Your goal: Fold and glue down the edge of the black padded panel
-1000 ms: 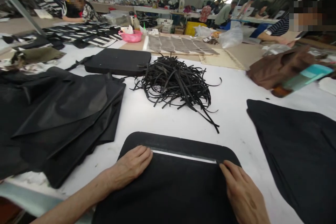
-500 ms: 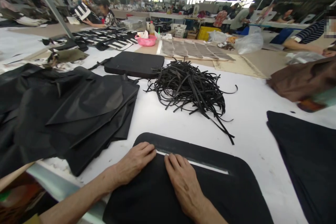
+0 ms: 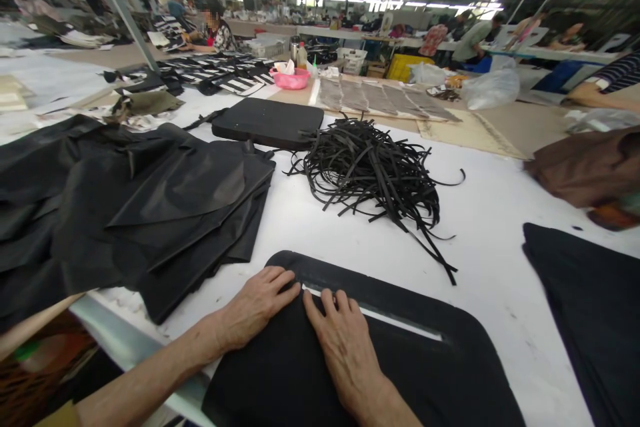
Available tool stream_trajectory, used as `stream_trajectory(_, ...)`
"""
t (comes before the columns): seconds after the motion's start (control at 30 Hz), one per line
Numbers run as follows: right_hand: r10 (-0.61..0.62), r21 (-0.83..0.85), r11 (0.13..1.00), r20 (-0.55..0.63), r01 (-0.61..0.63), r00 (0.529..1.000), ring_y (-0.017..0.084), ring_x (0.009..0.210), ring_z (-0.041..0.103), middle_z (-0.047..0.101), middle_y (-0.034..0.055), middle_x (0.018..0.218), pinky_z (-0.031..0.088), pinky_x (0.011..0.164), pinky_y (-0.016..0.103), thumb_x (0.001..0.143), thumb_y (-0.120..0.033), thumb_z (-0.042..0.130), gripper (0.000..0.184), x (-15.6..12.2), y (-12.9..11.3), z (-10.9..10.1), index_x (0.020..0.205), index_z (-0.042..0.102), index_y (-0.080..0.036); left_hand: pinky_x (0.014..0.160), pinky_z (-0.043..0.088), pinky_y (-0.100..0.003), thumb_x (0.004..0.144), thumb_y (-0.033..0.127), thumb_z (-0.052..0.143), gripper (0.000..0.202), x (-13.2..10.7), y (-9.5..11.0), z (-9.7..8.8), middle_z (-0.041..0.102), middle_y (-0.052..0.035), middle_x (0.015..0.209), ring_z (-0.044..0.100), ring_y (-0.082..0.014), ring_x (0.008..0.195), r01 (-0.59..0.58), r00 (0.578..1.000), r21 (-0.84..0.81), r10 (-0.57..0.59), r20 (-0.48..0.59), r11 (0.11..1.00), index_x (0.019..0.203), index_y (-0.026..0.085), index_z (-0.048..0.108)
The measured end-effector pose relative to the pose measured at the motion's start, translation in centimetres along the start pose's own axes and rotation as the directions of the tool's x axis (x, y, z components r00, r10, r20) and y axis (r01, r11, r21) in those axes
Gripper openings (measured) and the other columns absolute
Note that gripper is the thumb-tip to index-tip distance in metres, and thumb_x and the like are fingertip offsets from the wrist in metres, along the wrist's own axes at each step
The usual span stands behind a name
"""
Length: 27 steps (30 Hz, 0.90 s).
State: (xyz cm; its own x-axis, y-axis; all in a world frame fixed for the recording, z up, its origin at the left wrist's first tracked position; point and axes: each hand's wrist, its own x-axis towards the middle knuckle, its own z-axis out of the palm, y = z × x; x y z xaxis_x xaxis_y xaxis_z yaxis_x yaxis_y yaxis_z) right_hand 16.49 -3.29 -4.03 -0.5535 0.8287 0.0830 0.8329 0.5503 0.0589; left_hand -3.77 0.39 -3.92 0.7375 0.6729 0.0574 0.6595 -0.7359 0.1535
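A black fabric panel with rounded corners lies at the table's near edge. Along its upper part runs a long, narrow white strip; whether this is a slot showing the table beneath or a separate strip, I cannot tell. My left hand rests on the panel at the strip's left end, fingers laid down side by side and thumb apart. Just right of it, my right hand presses on the panel with fingers spread, fingertips at the strip's lower edge. Neither hand grips anything visible.
Behind the panel lies a heap of black narrow strips, beside a black padded piece. Black sheets cover the left; dark fabric lies right. A pink basin stands farther back. Other people work beyond.
My right hand has shifted slightly left towards my left hand, and its fingers have spread. The whole view has swung a little left.
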Motion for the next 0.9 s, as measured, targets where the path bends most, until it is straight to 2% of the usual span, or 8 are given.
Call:
stream_trajectory(0.17, 0.026, -0.002, 1.0, 0.013, -0.026, 1.0, 0.029, 0.085, 0.05, 0.054, 0.0126, 0.1, 0.044, 0.067, 0.044, 0.072, -0.006, 0.055, 0.058, 0.6, -0.4, -0.1, 0.127, 0.045, -0.021, 0.087, 0.046, -0.038, 0.075, -0.003, 0.038, 0.05, -0.1, -0.2, 0.2, 0.05, -0.0079, 0.113, 0.045, -0.0216, 0.1, 0.094, 0.995, -0.104, -0.096, -0.016, 0.99, 0.117, 0.021, 0.05)
stream_trajectory(0.27, 0.049, 0.023, 0.999, 0.01, -0.049, 0.999, 0.027, 0.081, 0.05, 0.055, 0.0115, 0.095, 0.044, 0.065, 0.043, 0.074, -0.007, 0.054, 0.056, 1.0, -0.6, -0.1, 0.127, 0.044, -0.021, 0.09, 0.045, -0.036, 0.074, -0.005, 0.035, 0.057, -0.1, 0.0, 0.2, 0.051, -0.0082, 0.115, 0.045, -0.0207, 0.103, 0.122, 0.991, -0.124, -0.128, -0.041, 0.985, 0.124, 0.021, 0.045)
stream_trajectory(0.37, 0.055, 0.03, 0.998, -0.011, -0.054, 0.998, 0.026, 0.084, 0.05, 0.056, 0.0119, 0.098, 0.045, 0.069, 0.042, 0.077, -0.006, 0.051, 0.05, 0.8, -0.6, 0.1, 0.125, 0.046, -0.018, 0.09, 0.046, -0.038, 0.071, -0.007, 0.036, 0.065, -0.1, 0.5, 0.3, 0.051, -0.0078, 0.117, 0.045, -0.0221, 0.104, 0.1, 0.995, -0.007, -0.1, 0.0, 0.995, 0.128, 0.024, 0.042)
stream_trajectory(0.47, 0.029, 0.023, 0.999, -0.056, -0.027, 0.998, 0.025, 0.09, 0.049, 0.055, 0.0138, 0.105, 0.045, 0.077, 0.041, 0.079, -0.008, 0.051, 0.044, 0.0, -0.2, 0.3, 0.123, 0.046, -0.011, 0.089, 0.046, -0.039, 0.069, -0.007, 0.038, 0.066, -0.2, 1.0, 0.9, 0.051, -0.0078, 0.118, 0.046, -0.0241, 0.104, 0.07, 0.997, 0.157, -0.076, 0.034, 0.985, 0.126, 0.026, 0.045)
stream_trajectory(0.57, -0.012, 0.04, 0.999, -0.082, 0.015, 0.997, 0.024, 0.092, 0.048, 0.054, 0.0137, 0.107, 0.045, 0.08, 0.037, 0.08, -0.009, 0.052, 0.039, -1.1, 0.6, 0.3, 0.119, 0.049, -0.005, 0.088, 0.046, -0.04, 0.07, -0.007, 0.039, 0.066, -0.6, 0.8, 2.1, 0.051, -0.0083, 0.119, 0.047, -0.0259, 0.105, 0.044, 0.999, 0.277, -0.046, -0.001, 0.96, 0.125, 0.028, 0.046)
stream_trajectory(0.67, -0.01, 0.047, 0.999, -0.082, 0.014, 0.997, 0.023, 0.094, 0.048, 0.054, 0.0125, 0.109, 0.045, 0.081, 0.034, 0.081, -0.008, 0.052, 0.035, -2.8, 1.8, 0.2, 0.115, 0.051, -0.004, 0.088, 0.046, -0.039, 0.069, -0.008, 0.039, 0.072, -0.8, 0.4, 2.8, 0.051, -0.0078, 0.121, 0.048, -0.0261, 0.106, 0.04, 0.999, 0.31, -0.032, -0.032, 0.95, 0.128, 0.032, 0.042)
stream_trajectory(0.9, 0.165, 0.008, 0.986, -0.023, -0.164, 0.986, 0.025, 0.1, 0.049, 0.055, 0.0138, 0.111, 0.044, 0.087, 0.037, 0.076, -0.003, 0.052, 0.045, -8.5, 5.6, 0.3, 0.121, 0.048, -0.004, 0.083, 0.048, -0.039, 0.064, -0.007, 0.036, 0.074, -0.7, 0.0, 2.5, 0.056, -0.0076, 0.118, 0.053, -0.0262, 0.103, 0.035, 0.999, 0.269, -0.03, -0.022, 0.963, 0.125, 0.033, 0.047)
